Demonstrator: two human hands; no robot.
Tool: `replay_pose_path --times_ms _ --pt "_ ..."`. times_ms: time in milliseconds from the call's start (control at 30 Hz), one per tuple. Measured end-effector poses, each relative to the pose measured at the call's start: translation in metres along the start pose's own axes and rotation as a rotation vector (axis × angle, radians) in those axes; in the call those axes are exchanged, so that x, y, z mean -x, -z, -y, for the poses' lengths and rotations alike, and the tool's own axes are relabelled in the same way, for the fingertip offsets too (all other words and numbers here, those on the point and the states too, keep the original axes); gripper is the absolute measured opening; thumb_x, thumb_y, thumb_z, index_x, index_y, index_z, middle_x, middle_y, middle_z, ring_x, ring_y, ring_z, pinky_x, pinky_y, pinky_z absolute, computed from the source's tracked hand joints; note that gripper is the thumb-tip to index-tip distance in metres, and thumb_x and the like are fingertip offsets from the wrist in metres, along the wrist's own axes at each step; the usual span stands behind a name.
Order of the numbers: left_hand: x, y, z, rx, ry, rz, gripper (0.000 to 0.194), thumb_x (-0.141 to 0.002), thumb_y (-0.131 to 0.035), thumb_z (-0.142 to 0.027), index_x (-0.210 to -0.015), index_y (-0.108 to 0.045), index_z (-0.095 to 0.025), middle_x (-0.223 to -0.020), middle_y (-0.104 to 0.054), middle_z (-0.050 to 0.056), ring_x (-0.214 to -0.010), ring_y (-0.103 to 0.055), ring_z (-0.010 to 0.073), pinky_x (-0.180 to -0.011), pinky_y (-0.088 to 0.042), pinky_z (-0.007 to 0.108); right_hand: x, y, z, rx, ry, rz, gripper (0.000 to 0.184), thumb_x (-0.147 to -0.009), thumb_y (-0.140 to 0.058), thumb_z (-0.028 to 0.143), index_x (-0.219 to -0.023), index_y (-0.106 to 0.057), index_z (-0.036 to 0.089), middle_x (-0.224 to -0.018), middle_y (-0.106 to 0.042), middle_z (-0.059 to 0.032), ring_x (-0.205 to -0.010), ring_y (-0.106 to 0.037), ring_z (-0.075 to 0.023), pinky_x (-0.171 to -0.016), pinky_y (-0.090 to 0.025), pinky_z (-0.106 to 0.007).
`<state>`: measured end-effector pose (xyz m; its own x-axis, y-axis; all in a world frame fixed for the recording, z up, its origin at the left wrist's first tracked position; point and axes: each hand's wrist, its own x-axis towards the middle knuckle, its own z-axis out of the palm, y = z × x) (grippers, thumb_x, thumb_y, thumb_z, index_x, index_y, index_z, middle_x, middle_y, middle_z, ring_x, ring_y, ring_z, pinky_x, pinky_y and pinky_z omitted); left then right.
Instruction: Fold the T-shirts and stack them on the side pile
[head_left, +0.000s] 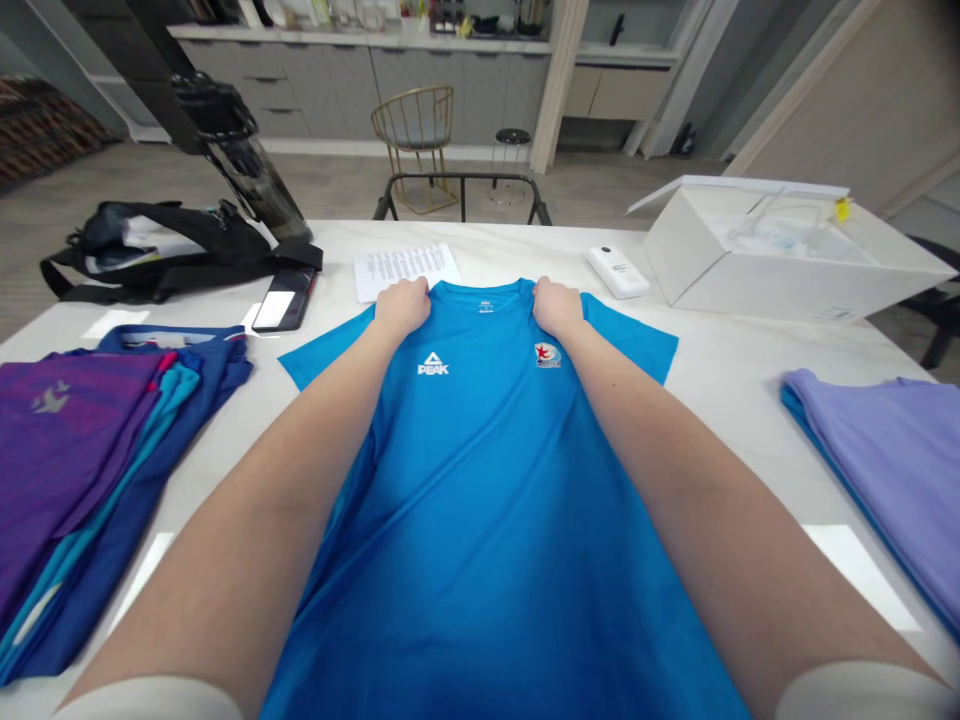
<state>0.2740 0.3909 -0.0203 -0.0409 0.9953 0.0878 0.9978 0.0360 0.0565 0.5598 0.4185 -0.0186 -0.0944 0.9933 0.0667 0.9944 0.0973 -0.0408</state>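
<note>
A blue T-shirt [480,480] lies front side up before me, its collar at the far end and its short sleeves spread to both sides. A white PEAK print and a small round badge show on its chest. My left hand [403,306] is closed on the shirt at the left shoulder, beside the collar. At the opposite shoulder my right hand [558,304] grips the cloth in the same way. The shirt's lower end runs out of view at the bottom, and my forearms cover parts of its sides.
Folded purple, teal and navy clothes [82,430] are stacked at left; lilac and blue folded clothes [892,460] lie at right. Behind are a black bag [165,260], a phone [286,300], a printed sheet [375,275], a white device [618,272] and an open white box [787,275].
</note>
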Motion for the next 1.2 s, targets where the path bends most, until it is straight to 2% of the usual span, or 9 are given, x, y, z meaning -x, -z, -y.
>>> replay_pose_path --times_ms 233,333,500,633,733,833,900,1000,1200 --pt "-0.010 0.004 -0.015 0.078 0.174 -0.113 0.043 -0.101 -0.025 -0.019 -0.132 -0.055 -0.013 -0.116 -0.066 0.020 -0.110 -0.064 0.0350 -0.090 -0.050 0.045 -0.011 -0.003 0.002 -0.072 -0.049 -0.070 0.035 -0.102 -0.029 0.011 -0.125 -0.055 0.008 -0.117 -0.066 -0.0220 -0.111 -0.060 -0.0338 -0.097 -0.040 -0.046" --pt "0.003 0.006 -0.025 0.135 0.083 -0.141 0.047 -0.102 -0.032 -0.025 -0.146 -0.046 -0.014 -0.126 -0.064 0.018 -0.117 -0.061 0.0330 -0.096 -0.048 0.043 -0.001 0.001 0.004 -0.134 0.008 -0.103 0.037 -0.108 -0.028 0.026 -0.131 -0.054 0.012 -0.122 -0.064 -0.0205 -0.114 -0.057 -0.0341 -0.097 -0.040 -0.046" --pt "0.063 0.004 -0.043 0.139 -0.231 -0.101 0.052 -0.101 -0.043 -0.030 -0.150 -0.048 -0.014 -0.152 -0.049 0.016 -0.136 -0.048 0.0314 -0.114 -0.036 0.046 0.060 0.011 0.010 -0.190 0.163 -0.162 0.043 -0.108 -0.036 0.039 -0.141 -0.053 0.018 -0.139 -0.056 -0.0179 -0.126 -0.048 -0.0336 -0.103 -0.038 -0.048" --pt "0.124 0.001 -0.050 0.151 -0.311 -0.012 0.050 -0.106 -0.037 -0.041 -0.147 -0.054 -0.019 -0.158 -0.045 0.010 -0.144 -0.041 0.0288 -0.122 -0.028 0.050 0.127 0.016 0.008 -0.201 0.161 -0.133 0.040 -0.107 -0.041 0.044 -0.133 -0.062 0.023 -0.142 -0.053 -0.0154 -0.127 -0.046 -0.0330 -0.103 -0.038 -0.051" --pt "0.152 0.008 -0.034 0.144 -0.206 -0.073 0.051 -0.108 -0.030 -0.041 -0.149 -0.053 -0.021 -0.159 -0.043 0.010 -0.143 -0.042 0.0283 -0.120 -0.030 0.050 0.155 0.022 -0.015 -0.208 -0.074 -0.139 0.045 -0.108 -0.037 0.047 -0.136 -0.062 0.023 -0.141 -0.052 -0.0175 -0.126 -0.046 -0.0363 -0.101 -0.038 -0.057" --pt "0.160 0.020 0.002 0.119 0.065 -0.146 0.048 -0.105 -0.030 -0.030 -0.144 -0.055 -0.017 -0.150 -0.050 0.016 -0.133 -0.049 0.0325 -0.108 -0.041 0.050 0.157 0.028 -0.056 -0.201 -0.383 -0.167 0.044 -0.107 -0.036 0.040 -0.138 -0.061 0.020 -0.139 -0.051 -0.0200 -0.127 -0.045 -0.0392 -0.100 -0.038 -0.061" --pt "0.158 0.026 0.030 0.094 0.237 -0.125 0.046 -0.101 -0.035 -0.026 -0.141 -0.055 -0.014 -0.143 -0.053 0.020 -0.130 -0.050 0.0370 -0.103 -0.042 0.054 0.152 0.029 -0.084 -0.178 -0.466 -0.129 0.041 -0.103 -0.043 0.033 -0.135 -0.063 0.018 -0.138 -0.051 -0.0214 -0.128 -0.045 -0.0395 -0.101 -0.036 -0.061" --pt "0.156 0.028 0.064 0.041 0.359 -0.079 0.046 -0.098 -0.044 -0.033 -0.136 -0.056 -0.009 -0.139 -0.053 0.025 -0.130 -0.048 0.0430 -0.103 -0.040 0.059 0.150 0.025 -0.109 -0.140 -0.453 -0.049 0.036 -0.098 -0.052 0.035 -0.126 -0.067 0.018 -0.133 -0.055 -0.0195 -0.123 -0.049 -0.0384 -0.101 -0.038 -0.060" --pt "0.151 0.019 0.092 -0.068 0.271 0.032 0.040 -0.101 -0.036 -0.030 -0.123 -0.059 -0.007 -0.125 -0.062 0.024 -0.118 -0.056 0.0394 -0.098 -0.042 0.052 0.159 0.016 -0.117 -0.112 -0.317 -0.036 0.030 -0.102 -0.046 0.036 -0.119 -0.063 0.019 -0.122 -0.060 -0.0164 -0.113 -0.053 -0.0327 -0.097 -0.041 -0.055"
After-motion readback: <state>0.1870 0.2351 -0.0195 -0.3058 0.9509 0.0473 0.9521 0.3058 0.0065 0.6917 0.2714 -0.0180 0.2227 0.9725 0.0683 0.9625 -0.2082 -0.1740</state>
